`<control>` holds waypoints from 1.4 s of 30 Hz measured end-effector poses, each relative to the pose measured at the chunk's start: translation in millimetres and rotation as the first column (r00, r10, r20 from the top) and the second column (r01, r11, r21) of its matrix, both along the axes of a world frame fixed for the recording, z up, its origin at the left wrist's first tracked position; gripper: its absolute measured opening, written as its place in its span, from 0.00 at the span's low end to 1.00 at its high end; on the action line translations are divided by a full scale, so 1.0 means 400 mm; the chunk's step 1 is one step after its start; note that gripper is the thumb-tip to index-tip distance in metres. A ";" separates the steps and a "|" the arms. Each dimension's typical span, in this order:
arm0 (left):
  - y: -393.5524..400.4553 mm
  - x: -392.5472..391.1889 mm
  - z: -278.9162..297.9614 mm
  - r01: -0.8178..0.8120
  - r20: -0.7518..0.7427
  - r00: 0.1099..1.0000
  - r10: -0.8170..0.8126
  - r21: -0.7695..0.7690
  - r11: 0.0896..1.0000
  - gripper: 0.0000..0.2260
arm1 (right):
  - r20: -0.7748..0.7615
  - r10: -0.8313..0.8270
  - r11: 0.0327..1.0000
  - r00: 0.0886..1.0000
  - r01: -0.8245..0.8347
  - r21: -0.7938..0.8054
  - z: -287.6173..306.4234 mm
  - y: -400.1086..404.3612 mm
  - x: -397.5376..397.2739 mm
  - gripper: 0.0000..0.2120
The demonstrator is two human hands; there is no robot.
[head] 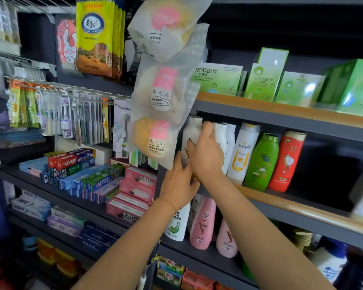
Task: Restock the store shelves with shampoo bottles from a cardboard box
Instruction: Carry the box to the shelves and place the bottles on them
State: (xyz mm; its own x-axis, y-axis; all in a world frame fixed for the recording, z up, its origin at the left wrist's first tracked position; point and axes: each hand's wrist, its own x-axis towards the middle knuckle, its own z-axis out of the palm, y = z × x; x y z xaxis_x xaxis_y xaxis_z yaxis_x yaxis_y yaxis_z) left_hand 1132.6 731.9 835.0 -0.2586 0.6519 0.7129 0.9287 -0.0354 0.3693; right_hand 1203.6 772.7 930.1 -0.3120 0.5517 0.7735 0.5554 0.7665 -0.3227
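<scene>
A white shampoo bottle (pixel 191 132) stands at the left end of the middle shelf (pixel 302 208). My right hand (pixel 205 155) wraps round its front, fingers up near the cap. My left hand (pixel 177 183) holds the bottle's lower part from the left. To its right stand two white bottles (pixel 224 139), a Pantene bottle (pixel 242 151), a green bottle (pixel 261 162) and a red bottle (pixel 286 160). The cardboard box is out of view.
A strip of hanging bath sponge bags (pixel 161 91) dangles just left of the bottle, over my left hand. Pink and white bottles (pixel 202 222) fill the shelf below. Green boxes (pixel 262 82) sit on the shelf above. Toothpaste boxes (pixel 88 174) lie at left.
</scene>
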 end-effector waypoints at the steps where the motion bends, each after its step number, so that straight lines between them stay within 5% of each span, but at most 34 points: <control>1: -0.002 0.002 0.003 -0.003 0.002 1.000 0.003 0.002 1.000 0.28 | 0.011 0.001 1.000 1.000 -0.001 0.018 0.000 0.003 0.001 0.18; 8: -0.001 0.000 0.022 0.022 -0.009 1.000 -0.022 0.013 1.000 0.19 | 0.241 -0.037 0.993 0.970 0.009 0.118 0.003 0.028 0.013 0.25; 19: 0.014 -0.002 0.008 -0.019 -0.018 1.000 0.019 -0.004 1.000 0.24 | 0.382 -0.107 0.987 0.918 0.052 0.152 0.028 0.027 0.034 0.24; 23: 0.008 0.002 0.008 -0.001 -0.027 1.000 0.001 -0.002 1.000 0.27 | 0.245 -0.048 0.983 0.968 0.003 0.183 0.006 0.015 0.054 0.23; 28: -0.067 0.023 -0.057 0.008 -0.057 0.998 0.002 0.177 0.984 0.22 | -0.205 0.205 0.956 0.957 -0.150 0.254 -0.109 -0.045 0.138 0.13; 32: -0.166 0.005 -0.291 -0.078 0.132 0.989 0.063 0.115 0.990 0.12 | -0.250 0.366 0.913 0.896 -0.398 -0.091 -0.319 -0.088 0.134 0.08; 35: -0.280 -0.022 -0.533 -0.195 0.323 0.904 0.280 -0.271 0.943 0.10 | -0.084 0.449 0.785 0.889 -0.438 -0.438 -0.557 -0.125 0.090 0.08; 37: -0.374 -0.023 -0.685 -0.179 0.378 0.799 0.468 -0.593 0.785 0.10 | 0.076 0.536 0.636 0.841 -0.343 -0.691 -0.728 -0.168 0.067 0.07; 40: -0.512 0.000 -0.902 -0.102 0.421 0.624 0.658 -0.791 0.603 0.15 | 0.198 0.698 0.321 0.688 -0.053 -0.946 -0.982 -0.251 0.046 0.06; 42: -0.586 0.028 -1.033 -0.051 0.351 0.629 0.694 -0.871 0.488 0.21 | 0.207 0.774 0.160 0.598 0.132 -0.978 -1.128 -0.311 0.039 0.07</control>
